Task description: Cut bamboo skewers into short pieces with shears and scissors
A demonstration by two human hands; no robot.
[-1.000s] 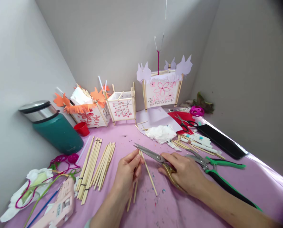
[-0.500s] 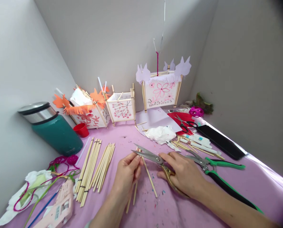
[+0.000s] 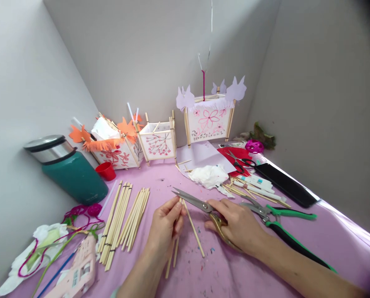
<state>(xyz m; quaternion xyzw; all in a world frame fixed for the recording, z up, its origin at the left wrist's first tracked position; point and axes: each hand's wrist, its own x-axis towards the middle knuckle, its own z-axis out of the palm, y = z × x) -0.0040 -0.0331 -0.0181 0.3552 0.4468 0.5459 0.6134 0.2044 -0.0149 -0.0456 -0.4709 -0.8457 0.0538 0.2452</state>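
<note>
Brass-handled scissors [image 3: 214, 219] are gripped in my right hand [image 3: 234, 225], their blades closed together and pointing left. The blade tips lie just above the fingertips of my left hand [image 3: 166, 221], which are pinched together. Whatever sits in that pinch is too small or hidden to make out. Beside and behind the left fingers, pale wooden sticks lie on the cloth; one slanting stick [image 3: 193, 229] shows between my hands. Other sticks [image 3: 169, 265] are partly covered by the left hand.
Stick bundles [image 3: 116, 223], a glue gun [image 3: 79, 269] and a green bottle [image 3: 74, 176] are at left. Paper lanterns [image 3: 158, 142] stand behind. Crumpled tissue [image 3: 209, 176], green-handled pruners [image 3: 274, 219] and a black phone-like slab [image 3: 286, 184] lie at right.
The scissor blades, parted before, have closed. The whole view has shifted slightly; both hands stay in nearly the same place.
</note>
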